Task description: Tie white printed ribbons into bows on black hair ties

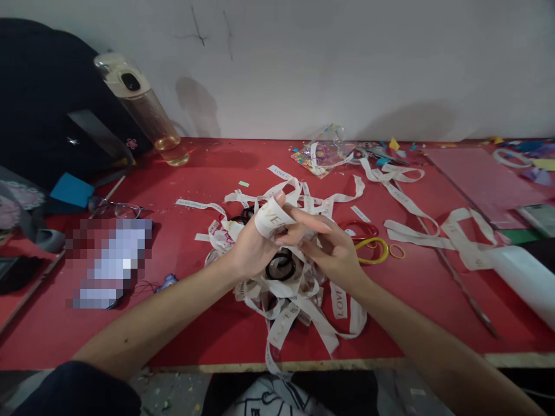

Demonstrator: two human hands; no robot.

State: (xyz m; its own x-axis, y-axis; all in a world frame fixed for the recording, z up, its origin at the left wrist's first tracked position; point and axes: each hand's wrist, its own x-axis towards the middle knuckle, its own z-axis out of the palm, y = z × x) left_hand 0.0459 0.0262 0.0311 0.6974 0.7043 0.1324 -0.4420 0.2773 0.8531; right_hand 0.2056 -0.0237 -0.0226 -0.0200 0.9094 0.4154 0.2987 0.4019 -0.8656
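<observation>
A pale ribbon with printed letters (269, 218) is wrapped around the thumb side of my left hand (260, 240). My left hand's fingers point right and meet my right hand (336, 251), whose fingers are bent together against them. What my right fingertips pinch, if anything, is too small to tell. Below both hands lies a tangled heap of printed ribbons (299, 306) with black rings (281, 264) among them. Red rings (362, 229) and a yellow ring (373, 251) lie just right of my right hand.
A bottle (150, 115) stands at the back left beside a dark bag (39, 86). Glasses (125, 209) and a blurred-out object (115, 260) lie left. Loose ribbon (407, 202), a thin rod (462, 289) and a white roll (526, 280) are on the right.
</observation>
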